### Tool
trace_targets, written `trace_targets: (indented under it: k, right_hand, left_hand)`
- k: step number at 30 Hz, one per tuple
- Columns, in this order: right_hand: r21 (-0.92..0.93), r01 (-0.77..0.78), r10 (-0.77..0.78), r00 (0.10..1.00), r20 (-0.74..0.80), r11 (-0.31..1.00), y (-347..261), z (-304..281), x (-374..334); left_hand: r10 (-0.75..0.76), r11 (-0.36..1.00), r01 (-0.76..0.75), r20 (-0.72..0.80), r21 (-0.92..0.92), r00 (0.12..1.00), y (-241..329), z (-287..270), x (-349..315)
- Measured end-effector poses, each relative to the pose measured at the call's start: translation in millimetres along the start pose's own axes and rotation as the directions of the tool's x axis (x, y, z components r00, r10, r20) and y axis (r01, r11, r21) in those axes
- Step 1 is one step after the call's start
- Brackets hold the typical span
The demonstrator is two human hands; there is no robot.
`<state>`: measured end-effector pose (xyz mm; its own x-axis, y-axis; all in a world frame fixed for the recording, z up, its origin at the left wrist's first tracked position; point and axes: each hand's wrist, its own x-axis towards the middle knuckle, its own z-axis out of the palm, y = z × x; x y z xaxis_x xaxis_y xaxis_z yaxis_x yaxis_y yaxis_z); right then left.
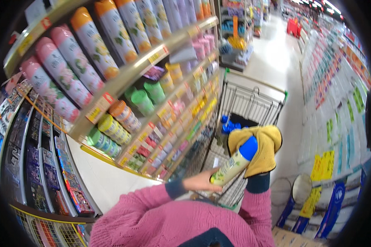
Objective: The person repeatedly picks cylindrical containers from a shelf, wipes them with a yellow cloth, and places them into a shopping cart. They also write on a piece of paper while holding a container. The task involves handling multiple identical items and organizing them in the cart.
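A pale yellow-green spray can [228,169] with a blue cap is tilted in front of me, its cap end up and to the right. My left hand [201,181] is closed around its lower end. Over my right hand lies a thick yellow cloth [264,150], bunched behind and beside the blue cap. The fingers of that hand are hidden, but the cloth stays raised with it against the can. Beneath the can stands a wire shopping cart [251,101] with blue items [231,124] inside.
Shelves on the left hold tall air freshener cans [72,61] above small tubs [107,129]. A phone-like dark item [154,73] sits at a shelf edge. Packaged goods [338,103] hang on the right. The aisle floor [276,49] runs ahead toward a red object [294,27].
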<state>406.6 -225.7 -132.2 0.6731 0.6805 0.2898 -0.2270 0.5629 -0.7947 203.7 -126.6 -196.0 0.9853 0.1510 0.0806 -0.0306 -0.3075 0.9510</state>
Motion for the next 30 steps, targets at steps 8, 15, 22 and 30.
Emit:
trace_targets:
  k: [8, 15, 22, 30]
  right_hand:
    - [0.442, -0.248, 0.253, 0.966, 0.05, 0.862, 60.1, 3.4, -15.3]
    - [0.045, -0.202, 0.18, 0.936, 0.301, 0.978, 57.4, 18.2, -57.6]
    - [-0.554, 0.477, -0.403, 0.878, 0.259, 0.682, -0.4, 30.2, -24.0]
    - [0.081, -0.075, 0.032, 0.901, 0.433, 0.994, 59.5, 32.6, -57.3]
  left_hand:
    - [-0.34, 0.735, 0.426, 0.257, -0.528, 0.904, 15.9, 2.0, -24.7]
    - [0.012, 0.298, 0.361, 0.382, -0.884, 0.924, 56.0, -18.4, -11.8]
    - [-0.245, 0.961, 0.269, -0.263, 0.059, 0.933, 57.1, -54.7, 2.3]
    - [0.01, 0.908, -0.038, -0.07, -0.417, 0.998, 95.5, -55.6, 39.7]
